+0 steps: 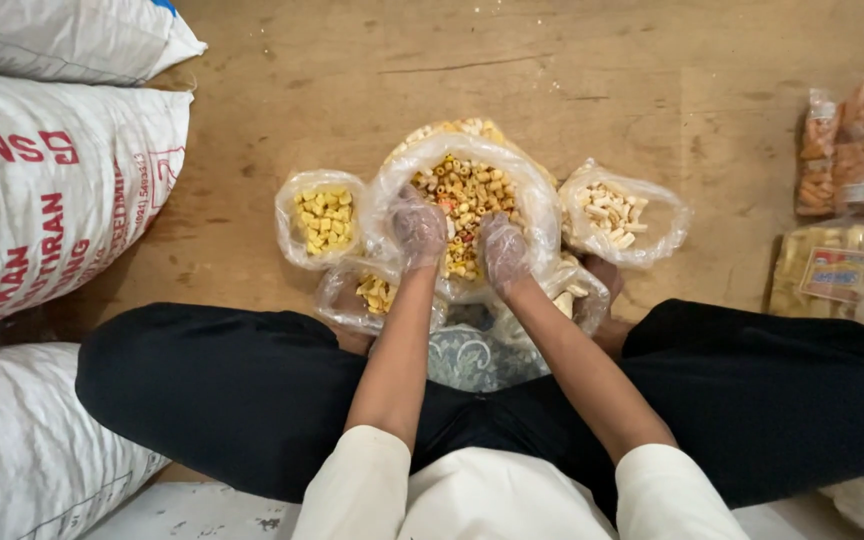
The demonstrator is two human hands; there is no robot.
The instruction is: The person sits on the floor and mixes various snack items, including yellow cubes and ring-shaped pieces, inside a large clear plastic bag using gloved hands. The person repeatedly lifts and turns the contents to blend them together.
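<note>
I sit cross-legged on a wooden floor. Both hands wear thin clear plastic gloves. My left hand (418,228) and my right hand (502,250) reach into a large clear plastic bag (537,205) full of mixed yellow, orange and cream ring-shaped snacks (462,195). Their fingers are curled down into the snacks; whether they grip any I cannot tell. Left of it stands a small bag of yellow pieces (322,218). To the right sits a bag of pale stick-shaped snacks (614,212). Two more small bags (372,292) lie close to my legs.
Large white woven sacks (47,190) are stacked along the left side. Sealed packets of orange and pale snacks (857,150) lie at the right edge. Bare wooden floor (552,70) stretches beyond the bags.
</note>
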